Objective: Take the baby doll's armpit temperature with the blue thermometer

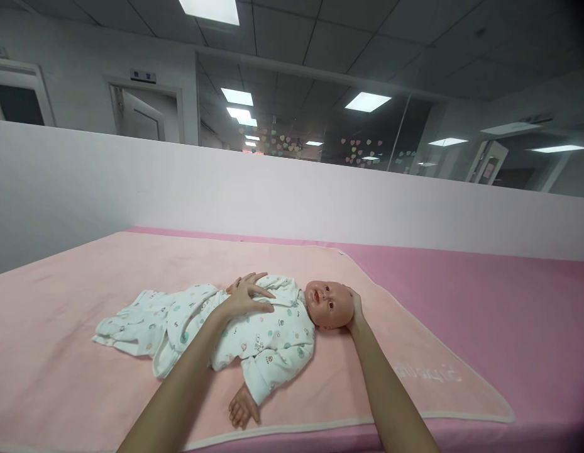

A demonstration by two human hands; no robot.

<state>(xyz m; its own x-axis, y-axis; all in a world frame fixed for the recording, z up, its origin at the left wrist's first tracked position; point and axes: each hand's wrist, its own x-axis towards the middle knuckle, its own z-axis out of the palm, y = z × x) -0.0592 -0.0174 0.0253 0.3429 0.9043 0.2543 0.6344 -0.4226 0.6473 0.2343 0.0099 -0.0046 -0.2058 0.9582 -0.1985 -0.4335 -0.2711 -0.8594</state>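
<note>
Pink blanket (339, 377), doll (285, 327) beneath left fingers (261, 290), against right hand (357, 307)

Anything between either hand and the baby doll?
Left hand: only the printed top on the baby doll. Right hand: nothing visible between it and the bare head it cups, though its fingers are mostly hidden behind.

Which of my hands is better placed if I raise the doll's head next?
Probably your right hand: it rests against the crown of the doll's head, though its fingers are mostly hidden. Your left hand lies spread over the clothed torso, away from the head.
</note>
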